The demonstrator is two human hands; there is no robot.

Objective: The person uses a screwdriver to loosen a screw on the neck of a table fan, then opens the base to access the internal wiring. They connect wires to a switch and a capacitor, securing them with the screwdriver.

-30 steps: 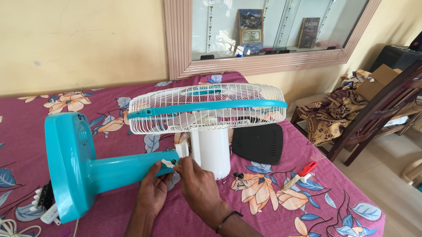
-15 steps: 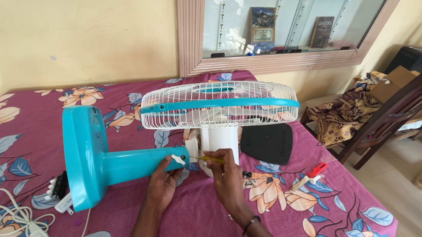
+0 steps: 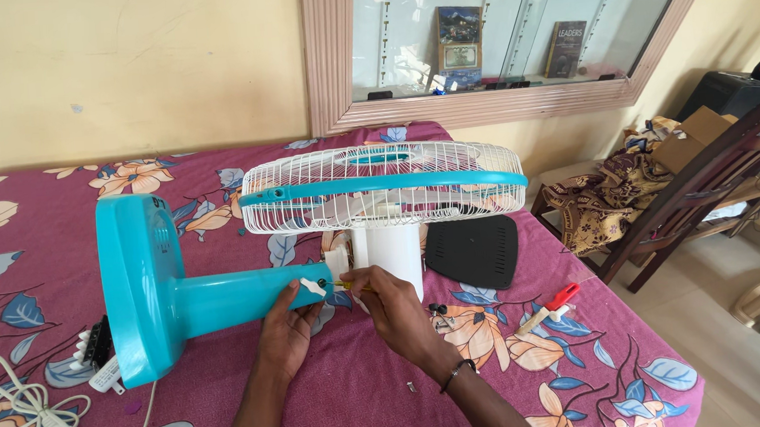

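I take the teal fan stand (image 3: 225,297) as my landmark: it lies on its side across the flowered maroon cloth (image 3: 340,403), its round base standing on edge at the far left and its pole running right toward the fan head. My left hand (image 3: 286,329) sits just under the right end of that pole, fingers curled up against it beside a small white plastic piece (image 3: 313,287) on the pole's tip; it looks wrapped on the pole, though I cannot tell how firmly. My right hand (image 3: 398,313) is immediately right of the pole's end, fingers pinched on a thin yellowish tool (image 3: 346,283) pointed at the joint. Above and right of the pole stands the white wire fan cage (image 3: 383,185) with its teal rim, on a white motor housing (image 3: 389,250). Right of that housing lies a black plastic cover (image 3: 474,250). Further right, well apart from the stand, rests a red-handled screwdriver (image 3: 549,307), with small dark screws (image 3: 438,311) between it and my right hand. Left of the stand's base, a coiled white power cord (image 3: 28,415) lies on the cloth.
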